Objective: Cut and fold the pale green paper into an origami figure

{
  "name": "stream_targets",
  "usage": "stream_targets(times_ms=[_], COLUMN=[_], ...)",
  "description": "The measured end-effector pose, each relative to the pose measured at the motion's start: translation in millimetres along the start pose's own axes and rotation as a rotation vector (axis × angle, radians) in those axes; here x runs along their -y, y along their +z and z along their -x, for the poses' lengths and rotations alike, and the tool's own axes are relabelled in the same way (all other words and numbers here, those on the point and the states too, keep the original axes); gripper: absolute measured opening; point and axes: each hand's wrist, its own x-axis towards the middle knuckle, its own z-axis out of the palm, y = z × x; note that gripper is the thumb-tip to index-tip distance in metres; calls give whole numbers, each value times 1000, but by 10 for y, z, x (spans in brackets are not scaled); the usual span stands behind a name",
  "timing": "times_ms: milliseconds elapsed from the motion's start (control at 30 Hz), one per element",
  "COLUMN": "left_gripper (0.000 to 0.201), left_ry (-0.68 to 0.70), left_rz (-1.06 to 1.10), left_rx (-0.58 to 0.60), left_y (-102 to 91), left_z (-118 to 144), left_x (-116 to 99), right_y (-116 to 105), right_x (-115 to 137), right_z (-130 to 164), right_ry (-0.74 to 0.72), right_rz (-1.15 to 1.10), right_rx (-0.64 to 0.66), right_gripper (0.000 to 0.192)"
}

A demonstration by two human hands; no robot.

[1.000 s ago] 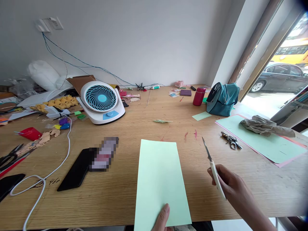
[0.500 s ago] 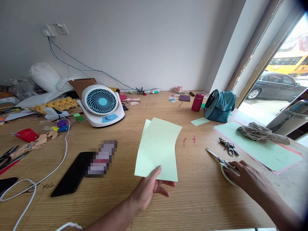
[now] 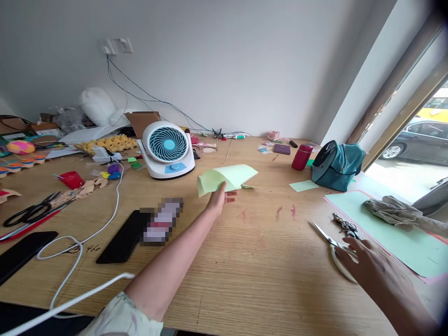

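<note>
- My right hand point(image 3: 376, 266), palm down and half open, spreads its fingers over the scissor handles; whether they grip, I cannot tell.
- The scissors point(image 3: 332, 243) lie on the smooth, wood-grained desk point(image 3: 245, 280): rigid metal blades, pale rounded loops, probably the weightier item, best taken by the loops, clear of the point.
- Just beside them, a hard, knobbly bunch of keys point(image 3: 346, 226).
- Arm outstretched, my left hand point(image 3: 217, 200) pinches the pale green paper point(image 3: 236, 177) at its near edge, thumb on top, other fingers parted below.
- The paper bows and curls over the desk's middle; it should handle light, floppy and quick to crease, suiting a gentle edge hold.
- Farther back: a soft-sided teal bag point(image 3: 339, 165), a cylindrical red flask point(image 3: 302, 157), a round-headed plastic fan point(image 3: 168, 144).
</note>
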Motion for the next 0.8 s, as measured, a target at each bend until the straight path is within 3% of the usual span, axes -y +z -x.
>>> stream_targets(times_ms=[100,200,267,333,433,600,800], left_gripper=[38,39,45,54,53,49,56], left_ry=[112,183,131,-56,-247,-297,-226], left_rz=[33,39,-65,-210,-179,-130,-161], left_rx=[-21,32,168,363,501,536,532], left_y=[109,286,359,367,287,120,92], left_z=[-193,-89,109,335,597,753,764], left_x=[-268,-351,-255,-65,269,616,694], right_y=[-66,-149,-193,-202,-137,98,338], right_x=[309,657,843,968,1079,1295,1462], right_z=[-50,-144,-257,-415,-667,-836,-733], right_ry=[-20,-91,-131,-113,-84,48,178], right_rz=[-196,-430,-529,-636,-866,-1163,-1263], right_rx=[54,152,205,243,336,403,319], right_gripper=[38,35,35,38,49,58,50])
